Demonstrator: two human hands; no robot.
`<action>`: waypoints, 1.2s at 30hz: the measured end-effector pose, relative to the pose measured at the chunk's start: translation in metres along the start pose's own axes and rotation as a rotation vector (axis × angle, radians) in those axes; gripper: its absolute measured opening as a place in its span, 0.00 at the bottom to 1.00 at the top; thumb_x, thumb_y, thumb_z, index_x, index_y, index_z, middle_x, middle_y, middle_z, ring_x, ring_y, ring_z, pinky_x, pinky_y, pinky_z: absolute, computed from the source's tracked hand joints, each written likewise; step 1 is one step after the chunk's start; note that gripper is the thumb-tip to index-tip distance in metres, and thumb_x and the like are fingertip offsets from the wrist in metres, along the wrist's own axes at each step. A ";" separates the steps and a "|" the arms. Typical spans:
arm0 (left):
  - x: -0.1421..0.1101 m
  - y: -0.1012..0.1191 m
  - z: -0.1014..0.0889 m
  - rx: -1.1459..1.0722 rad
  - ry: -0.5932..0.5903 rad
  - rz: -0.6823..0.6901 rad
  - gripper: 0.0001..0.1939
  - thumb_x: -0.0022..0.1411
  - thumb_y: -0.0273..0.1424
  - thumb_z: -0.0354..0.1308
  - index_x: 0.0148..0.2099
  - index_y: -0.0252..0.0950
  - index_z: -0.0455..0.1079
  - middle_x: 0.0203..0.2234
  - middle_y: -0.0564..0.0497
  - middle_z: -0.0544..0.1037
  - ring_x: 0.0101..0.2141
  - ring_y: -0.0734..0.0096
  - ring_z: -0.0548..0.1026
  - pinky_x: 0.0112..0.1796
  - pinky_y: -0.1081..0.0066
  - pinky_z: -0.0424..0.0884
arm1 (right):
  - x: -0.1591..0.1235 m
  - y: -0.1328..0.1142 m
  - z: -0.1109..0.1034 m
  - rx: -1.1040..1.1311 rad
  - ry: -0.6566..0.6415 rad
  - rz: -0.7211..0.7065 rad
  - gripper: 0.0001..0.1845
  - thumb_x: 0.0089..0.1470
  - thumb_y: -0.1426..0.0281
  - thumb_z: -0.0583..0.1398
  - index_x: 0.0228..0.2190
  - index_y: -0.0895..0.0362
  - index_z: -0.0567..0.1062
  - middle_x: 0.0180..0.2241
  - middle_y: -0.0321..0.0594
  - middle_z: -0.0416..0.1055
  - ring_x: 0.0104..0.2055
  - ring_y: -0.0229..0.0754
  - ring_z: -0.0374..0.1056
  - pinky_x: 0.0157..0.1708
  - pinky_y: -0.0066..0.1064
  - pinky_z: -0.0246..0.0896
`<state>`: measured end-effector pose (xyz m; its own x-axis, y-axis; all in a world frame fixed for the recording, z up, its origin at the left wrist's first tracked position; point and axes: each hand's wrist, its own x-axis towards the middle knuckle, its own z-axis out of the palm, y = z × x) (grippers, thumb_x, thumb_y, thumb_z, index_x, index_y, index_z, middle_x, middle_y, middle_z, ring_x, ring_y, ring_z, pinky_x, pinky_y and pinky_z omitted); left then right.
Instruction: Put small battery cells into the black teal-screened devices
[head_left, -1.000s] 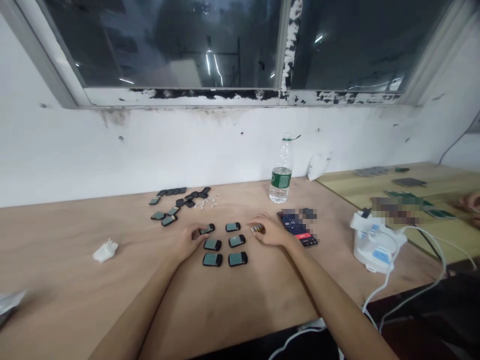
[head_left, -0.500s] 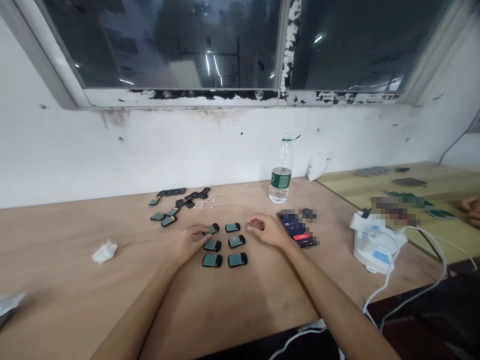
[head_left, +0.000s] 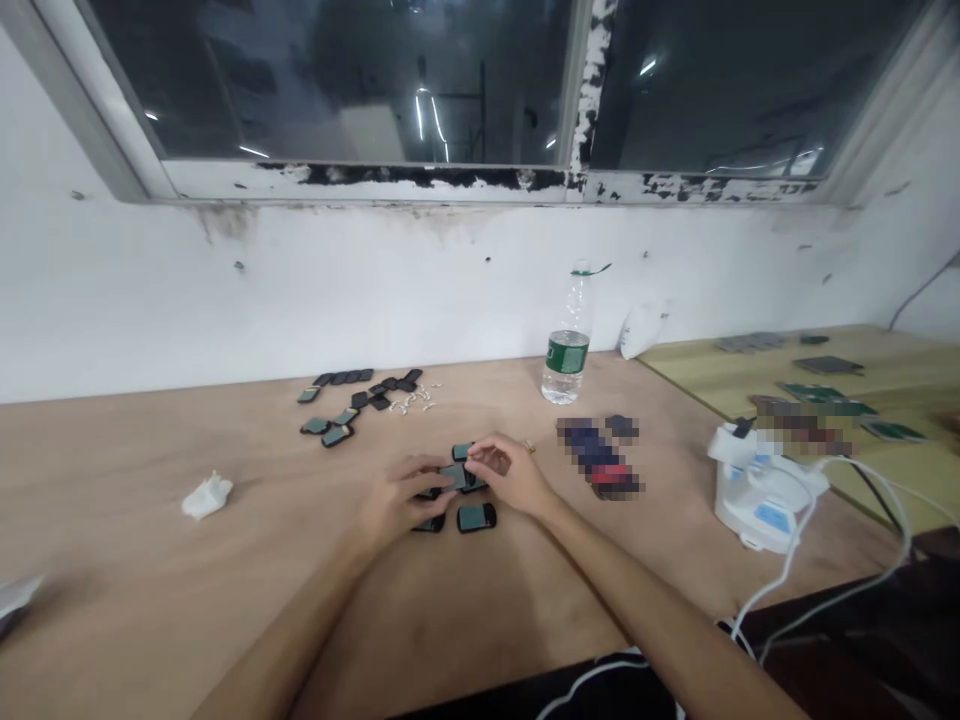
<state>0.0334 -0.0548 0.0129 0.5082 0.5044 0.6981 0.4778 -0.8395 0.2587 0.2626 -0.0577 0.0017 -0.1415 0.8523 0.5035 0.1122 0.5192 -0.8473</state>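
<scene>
My left hand (head_left: pixel 405 492) grips a small black casing with a grey-green panel (head_left: pixel 454 477), raised over the others between thumb and fingers. My right hand (head_left: pixel 514 473) is at the casing's right end, thumb and fingertips drawn together. Whatever those fingertips pinch is too small to make out. Around and below the hands lie more such casings: one in front (head_left: pixel 476 517), one behind (head_left: pixel 462 452), others partly covered by the fingers. A few tiny brass-coloured pieces (head_left: pixel 530 446) lie just behind my right hand.
Further back are several black casings (head_left: pixel 379 390) and scattered small white parts (head_left: pixel 411 402). A water bottle (head_left: pixel 567 350) stands near the wall. A blurred phone (head_left: pixel 600 460) lies right, beside a white device with cables (head_left: pixel 757 490). Crumpled white tissue (head_left: pixel 207 496) lies left.
My left hand has lifted the back-left casing and brought it right. My right hand has moved left from the tiny pieces to meet it. The view has shifted slightly.
</scene>
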 end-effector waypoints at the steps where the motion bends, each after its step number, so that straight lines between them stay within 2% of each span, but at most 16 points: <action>1: 0.000 0.001 -0.001 0.010 0.013 0.011 0.08 0.67 0.37 0.62 0.39 0.42 0.82 0.42 0.47 0.83 0.39 0.64 0.82 0.41 0.65 0.82 | 0.000 0.000 0.001 0.007 0.011 -0.001 0.13 0.56 0.58 0.67 0.37 0.54 0.78 0.34 0.39 0.77 0.36 0.42 0.73 0.37 0.33 0.68; 6: -0.001 0.002 0.001 0.042 0.083 0.072 0.07 0.67 0.35 0.64 0.39 0.40 0.82 0.42 0.47 0.83 0.37 0.66 0.82 0.40 0.67 0.82 | -0.002 -0.004 0.003 0.001 0.026 0.023 0.13 0.57 0.58 0.66 0.37 0.54 0.77 0.33 0.39 0.77 0.33 0.41 0.72 0.34 0.31 0.68; 11: 0.001 0.000 0.002 0.025 0.148 0.140 0.04 0.66 0.32 0.65 0.40 0.40 0.81 0.41 0.48 0.83 0.36 0.67 0.82 0.37 0.69 0.83 | -0.003 -0.007 0.004 0.005 0.035 -0.020 0.10 0.59 0.62 0.65 0.37 0.56 0.77 0.33 0.40 0.77 0.34 0.40 0.73 0.34 0.30 0.68; 17: 0.005 0.000 -0.003 0.026 0.117 0.161 0.03 0.66 0.31 0.64 0.41 0.41 0.80 0.42 0.48 0.83 0.38 0.66 0.83 0.38 0.69 0.83 | -0.002 -0.007 0.005 -0.061 0.031 -0.062 0.08 0.59 0.64 0.65 0.36 0.56 0.77 0.33 0.39 0.76 0.34 0.40 0.72 0.34 0.30 0.67; 20: 0.004 -0.003 -0.003 0.035 0.142 0.169 0.02 0.66 0.31 0.65 0.40 0.41 0.80 0.41 0.47 0.83 0.37 0.67 0.82 0.38 0.69 0.83 | -0.003 -0.008 0.002 -0.081 -0.024 -0.103 0.07 0.59 0.65 0.65 0.38 0.55 0.77 0.38 0.41 0.76 0.37 0.41 0.73 0.38 0.31 0.69; 23: 0.003 -0.005 -0.004 0.043 0.188 0.178 0.02 0.64 0.30 0.66 0.40 0.39 0.80 0.40 0.47 0.83 0.36 0.66 0.83 0.37 0.68 0.83 | -0.005 -0.005 -0.001 -0.043 -0.162 -0.083 0.18 0.56 0.64 0.68 0.47 0.54 0.75 0.47 0.44 0.77 0.43 0.43 0.74 0.44 0.34 0.72; 25: 0.003 -0.005 -0.004 0.052 0.188 0.157 0.03 0.64 0.31 0.66 0.39 0.39 0.80 0.40 0.47 0.83 0.36 0.66 0.83 0.37 0.68 0.83 | -0.006 -0.001 -0.002 -0.034 -0.211 -0.062 0.24 0.53 0.64 0.70 0.50 0.54 0.73 0.48 0.44 0.76 0.43 0.43 0.74 0.45 0.36 0.72; 30: 0.003 -0.002 -0.003 0.036 0.173 0.150 0.04 0.66 0.32 0.65 0.39 0.39 0.80 0.40 0.46 0.83 0.37 0.67 0.83 0.38 0.69 0.84 | -0.004 0.007 -0.002 -0.042 -0.180 -0.183 0.12 0.59 0.66 0.65 0.44 0.55 0.75 0.45 0.45 0.75 0.37 0.41 0.73 0.39 0.34 0.72; 36: 0.003 -0.003 -0.003 0.011 0.166 0.125 0.03 0.64 0.31 0.67 0.40 0.39 0.81 0.41 0.46 0.83 0.37 0.65 0.83 0.36 0.69 0.84 | -0.002 0.002 -0.004 -0.072 -0.167 -0.259 0.07 0.61 0.68 0.64 0.41 0.55 0.77 0.45 0.45 0.75 0.35 0.40 0.72 0.38 0.33 0.71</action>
<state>0.0314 -0.0513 0.0159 0.4398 0.3557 0.8247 0.4271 -0.8906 0.1563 0.2671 -0.0586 -0.0003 -0.3333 0.6722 0.6611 0.1203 0.7258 -0.6773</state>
